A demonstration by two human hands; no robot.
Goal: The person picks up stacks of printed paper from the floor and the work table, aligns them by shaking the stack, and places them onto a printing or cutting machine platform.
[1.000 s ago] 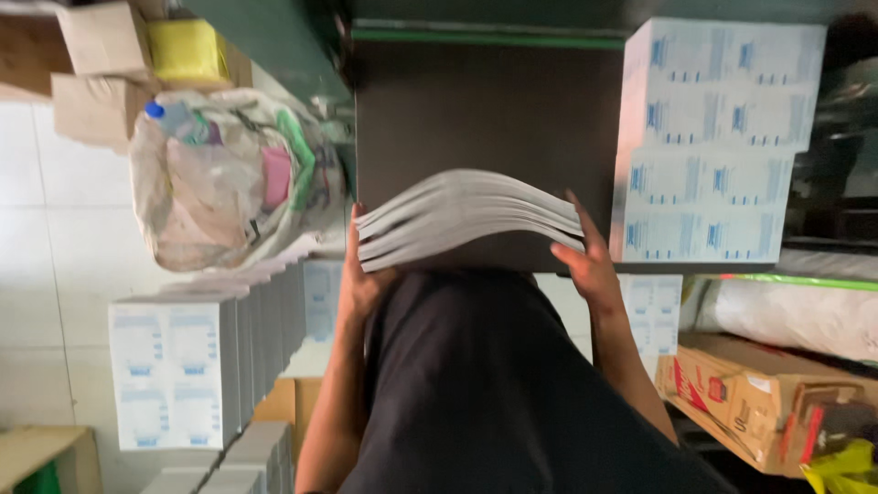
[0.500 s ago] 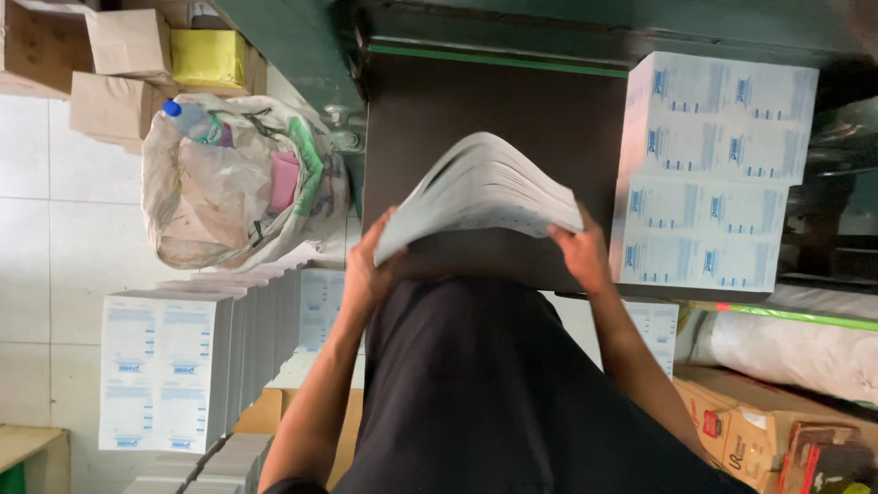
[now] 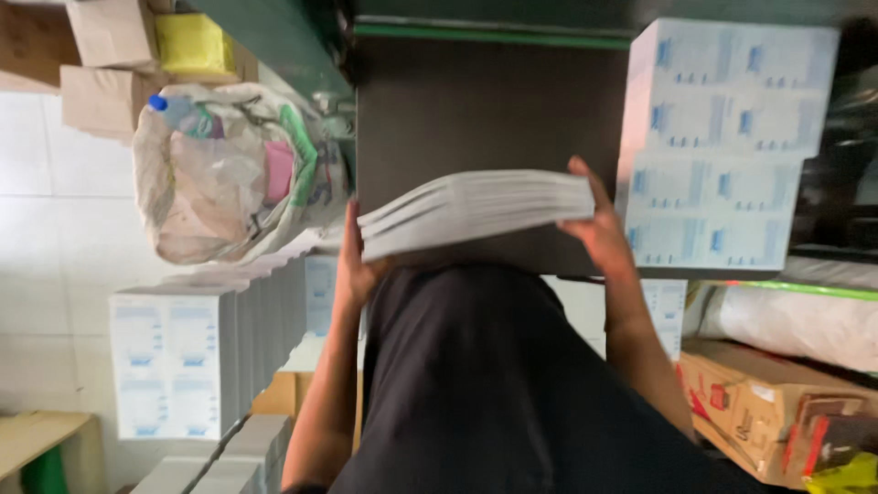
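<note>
Item: stack of white sheets [image 3: 476, 212], flat-packed, several bundles thick. Held level in front of the person's dark-clothed body, above a dark flat surface [image 3: 485, 110] that serves as the bench. The stack is clear of that surface as far as the view shows; whether its underside touches anything is hidden.

Left hand [image 3: 355, 265]: closed on the left end of the stack, fingers underneath, thumb against the edge.

Right hand [image 3: 599, 229]: closed on the right end of the stack, fingers curled over the top edge, palm at the side.

State of work, as a judgement: the stack is gathered and carried in both hands but not set down. The lift looks done; the placing is what is left. The sheets at the left end fan apart slightly, so the bundle is not squared.

Surroundings:
- Pile of white and pale blue printed boxes [image 3: 727, 146] at the right edge of the bench, just beside the right hand, stacked several high.
- Rows of similar white flat boxes [image 3: 183, 357] standing on edge on the floor, left of the person, well apart from the stack.
- Large clear sack of mixed waste [image 3: 229, 174] with a plastic bottle [image 3: 178, 112] at its top, near the left edge of the bench.
- Plain cardboard cartons [image 3: 101, 73] and a yellow package [image 3: 190, 44] at the upper left.
- Brown printed carton [image 3: 768, 402] and a white roll [image 3: 796, 320] at the lower right.
- Pale tiled floor [image 3: 55, 229].
</note>
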